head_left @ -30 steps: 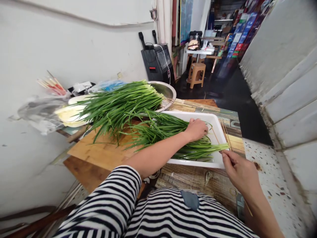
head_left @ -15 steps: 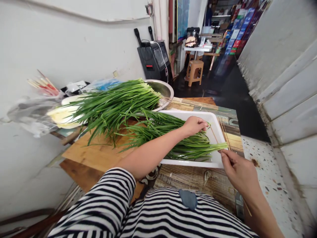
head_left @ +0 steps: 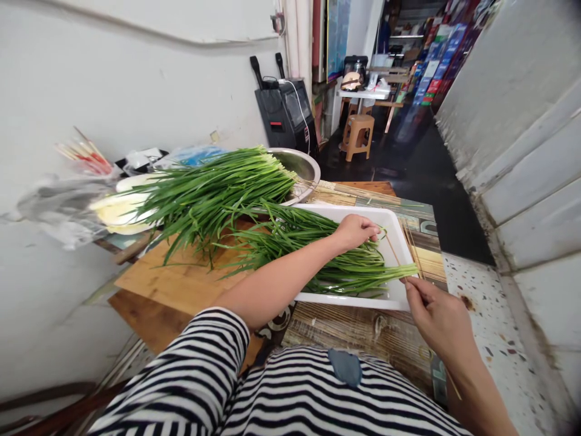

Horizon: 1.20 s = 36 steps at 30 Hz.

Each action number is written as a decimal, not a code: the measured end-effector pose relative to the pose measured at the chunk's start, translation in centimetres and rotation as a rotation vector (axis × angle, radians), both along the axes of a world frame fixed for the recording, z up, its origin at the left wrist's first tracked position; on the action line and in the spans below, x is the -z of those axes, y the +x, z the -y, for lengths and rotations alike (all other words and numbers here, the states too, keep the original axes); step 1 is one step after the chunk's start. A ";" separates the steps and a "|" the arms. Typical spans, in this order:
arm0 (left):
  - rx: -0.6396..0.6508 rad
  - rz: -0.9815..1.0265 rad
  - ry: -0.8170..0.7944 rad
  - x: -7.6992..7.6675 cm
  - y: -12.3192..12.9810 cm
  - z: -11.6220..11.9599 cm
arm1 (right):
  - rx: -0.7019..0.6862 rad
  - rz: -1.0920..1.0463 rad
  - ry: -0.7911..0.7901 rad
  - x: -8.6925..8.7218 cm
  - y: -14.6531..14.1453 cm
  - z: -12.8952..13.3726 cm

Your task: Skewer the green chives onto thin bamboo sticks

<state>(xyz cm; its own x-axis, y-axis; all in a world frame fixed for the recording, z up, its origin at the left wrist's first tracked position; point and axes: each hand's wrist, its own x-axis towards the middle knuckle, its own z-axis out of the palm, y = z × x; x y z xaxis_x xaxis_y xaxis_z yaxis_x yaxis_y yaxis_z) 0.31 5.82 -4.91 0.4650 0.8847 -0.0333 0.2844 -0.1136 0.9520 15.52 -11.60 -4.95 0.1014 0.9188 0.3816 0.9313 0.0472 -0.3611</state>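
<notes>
- White rectangular tray point(head_left: 384, 215): stands on the plank-patterned table point(head_left: 354, 330). Contents: loose garlic chives point(head_left: 313, 225), pale stem ends toward the right, leaves overhanging the left end onto the wooden board point(head_left: 157, 280).
- Stainless steel bowl point(head_left: 297, 162): behind the tray. 1 larger bunch of chives point(head_left: 218, 189) lies across it, cut ends over the bowl, leaf tips trailing over the board. The bunch hides most of the interior.
- Right hand point(head_left: 440, 309): fingers closed on 1 thin skewer point(head_left: 391, 249) at the tray's near right corner. The skewer slants up over the tray; several pale stem ends cross it beside the fingertips and extend over the right rim.
- Left hand point(head_left: 356, 231): over the tray, narrow, thumb and fingers pinched on 1 chive stem point(head_left: 384, 231) near the skewer's upper end.
- Spare skewers point(head_left: 414, 248): on the table, just beside the tray's right side.
- Napa cabbage point(head_left: 120, 212): left of the larger bunch, beside a clear plastic bag point(head_left: 61, 209).
</notes>
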 end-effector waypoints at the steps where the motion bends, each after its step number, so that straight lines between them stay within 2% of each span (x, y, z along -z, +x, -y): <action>1: 0.003 -0.003 0.007 0.0 0.0 0.0 | -0.001 0.001 -0.001 0.0 0.0 0.0; 19: 0.009 0.004 0.044 0.0 0.1 0.1 | 0.011 0.078 0.010 0.1 0.1 -0.1; 36: 0.012 0.047 0.061 0.4 0.1 0.3 | -0.004 0.038 -0.006 -0.2 0.0 -0.1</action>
<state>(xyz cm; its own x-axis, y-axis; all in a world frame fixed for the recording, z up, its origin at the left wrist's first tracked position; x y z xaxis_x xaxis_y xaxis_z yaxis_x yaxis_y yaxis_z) 0.45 5.55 -5.30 0.4749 0.8790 0.0433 0.2374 -0.1753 0.9555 15.54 -11.55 -4.78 0.0830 0.9212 0.3800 0.9443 0.0492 -0.3254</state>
